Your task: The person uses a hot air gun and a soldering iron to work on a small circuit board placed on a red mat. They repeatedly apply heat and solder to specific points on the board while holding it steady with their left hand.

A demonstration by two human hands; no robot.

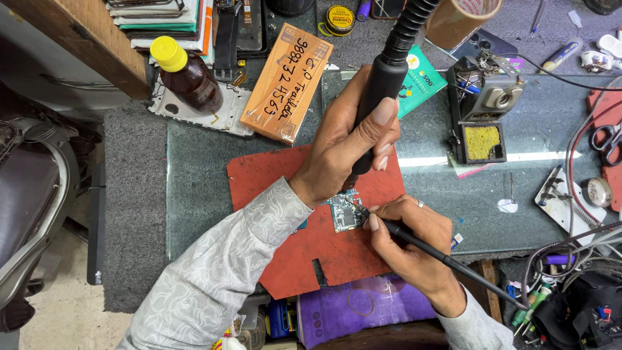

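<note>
Left hand (346, 139): fingers wrapped around a black hot-air wand (382, 91), aimed down.
Right hand (408, 243): fingers pinched on a thin black tool (447, 259).
Circuit board (345, 209): on the red mat (311, 240), between both hands (partly hidden).
Risk: lingering heat may scorch the board; a nudge may shift parts.

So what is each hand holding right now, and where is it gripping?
Left hand wraps the black hot-air handle around its lower barrel. Right hand pinches the thin black tool near its tip, over the circuit board.
</note>
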